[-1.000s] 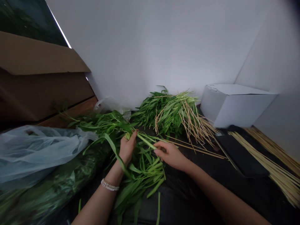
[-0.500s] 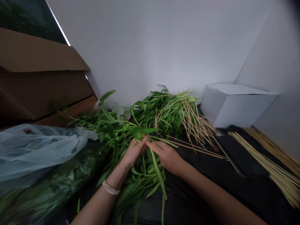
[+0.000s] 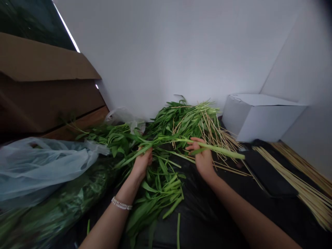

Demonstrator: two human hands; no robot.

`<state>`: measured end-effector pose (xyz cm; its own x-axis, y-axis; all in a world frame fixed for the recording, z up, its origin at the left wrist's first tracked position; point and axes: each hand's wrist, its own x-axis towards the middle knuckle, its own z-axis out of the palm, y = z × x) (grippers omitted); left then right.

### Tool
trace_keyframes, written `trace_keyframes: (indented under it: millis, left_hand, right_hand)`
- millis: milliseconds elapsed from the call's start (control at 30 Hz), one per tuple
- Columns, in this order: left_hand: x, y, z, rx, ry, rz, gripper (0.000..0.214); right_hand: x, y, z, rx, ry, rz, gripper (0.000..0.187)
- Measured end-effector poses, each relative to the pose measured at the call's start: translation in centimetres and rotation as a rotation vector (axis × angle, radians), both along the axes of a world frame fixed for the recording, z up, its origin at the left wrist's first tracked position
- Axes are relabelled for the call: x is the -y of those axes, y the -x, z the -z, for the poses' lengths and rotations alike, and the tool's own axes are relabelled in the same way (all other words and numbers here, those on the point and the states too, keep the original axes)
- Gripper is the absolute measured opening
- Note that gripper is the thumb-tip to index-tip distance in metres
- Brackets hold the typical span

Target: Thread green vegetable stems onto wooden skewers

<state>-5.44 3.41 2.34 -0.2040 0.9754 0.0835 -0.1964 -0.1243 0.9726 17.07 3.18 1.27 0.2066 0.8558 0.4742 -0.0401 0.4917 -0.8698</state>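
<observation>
A thick pale-green water spinach stem [image 3: 225, 150] with long narrow leaves stretches sideways between my hands. My left hand [image 3: 143, 160] is closed around its leafy end. Loosely curled, the fingers of my right hand [image 3: 202, 157] hold the stem partway along, and its cut end sticks out to the right. Below my hands lies a loose heap of cut water spinach [image 3: 166, 190], stems toward the right. Behind them is a larger pile of water spinach [image 3: 178, 119], with thin wooden sticks [image 3: 211, 133] spread over its right side.
Clear plastic bags [image 3: 46, 166] of greens lie at left, before a cardboard box [image 3: 49, 65]. A white box [image 3: 267, 117] stands back right. Nearer are a dark flat phone-like slab [image 3: 269, 173] and long thin sticks [image 3: 303, 186]. Black plastic [image 3: 202, 214] covers the work surface.
My hands have moved apart, the right one going right and slightly up. The stem, which hung down between them, now lies nearly level, pointing right.
</observation>
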Motion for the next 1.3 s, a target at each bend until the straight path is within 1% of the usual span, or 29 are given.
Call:
trace_keyframes:
  millis: [67, 100, 200, 267, 367, 467, 567, 633, 700, 833, 933, 1033, 1100, 1167, 1300]
  left_hand:
    - [-0.4, 0.6, 0.1, 0.03, -0.016, -0.043, 0.047]
    - [-0.5, 0.8, 0.2, 0.043, -0.02, -0.067, 0.049]
    - [-0.7, 1.2, 0.2, 0.052, -0.032, -0.123, 0.045]
    - [-0.7, 1.2, 0.1, 0.038, -0.033, -0.119, 0.039]
    - [-0.3, 1.1, -0.4, -0.003, -0.051, -0.089, 0.033]
    - [0.0, 1.0, -1.1, -0.019, -0.11, -0.122, 0.031]
    - [0.1, 1.2, -1.5, -0.029, -0.14, -0.133, 0.031]
    - [0.3, 1.3, -1.6, -0.08, -0.134, -0.132, 0.031]
    - [0.5, 1.2, -1.6, -0.18, -0.131, -0.125, 0.03]
    - [1.1, 0.4, -1.8, -0.391, -0.141, -0.042, 0.03]
    - [1.3, 0.0, -1.7, -0.446, -0.164, -0.004, 0.03]
    - [1.1, -0.2, -1.4, -0.465, -0.195, 0.009, 0.028]
    - [1.0, -0.3, -1.2, -0.49, -0.2, -0.001, 0.025]
    - [1.0, -0.4, -1.1, -0.507, -0.198, -0.039, 0.023]
    - [1.1, -0.6, -1.1, -0.449, -0.231, -0.123, 0.018]
  right_hand:
    - [-1.0, -1.1, -0.3, -0.149, 0.044, 0.078, 0.033]
    - [-1.4, -1.6, -0.4, -0.184, 0.04, 0.11, 0.034]
    - [-1.9, -2.5, -0.9, -0.262, 0.042, 0.132, 0.034]
    - [-2.0, -2.6, -1.1, -0.309, 0.062, 0.083, 0.033]
    - [-1.9, -2.5, -1.2, -0.4, 0.111, -0.064, 0.029]
    - [-1.8, -2.5, -1.2, -0.513, 0.19, -0.211, 0.024]
    - [-1.7, -2.5, -1.2, -0.601, 0.273, -0.308, 0.018]
    - [-1.7, -2.5, -1.2, -0.634, 0.317, -0.362, 0.016]
    - [-1.6, -2.5, -1.3, -0.665, 0.37, -0.411, 0.016]
    - [-1.4, -2.3, -1.4, -0.739, 0.465, -0.468, 0.027]
    - [-1.3, -2.2, -1.7, -0.779, 0.505, -0.502, 0.03]
    - [-1.1, -2.2, -1.7, -0.796, 0.505, -0.549, 0.03]
    - [-1.1, -2.2, -1.5, -0.794, 0.492, -0.573, 0.026]
    - [-1.1, -2.1, -1.2, -0.782, 0.487, -0.587, 0.023]
    - [-1.3, -2.1, -0.7, -0.741, 0.489, -0.576, 0.025]
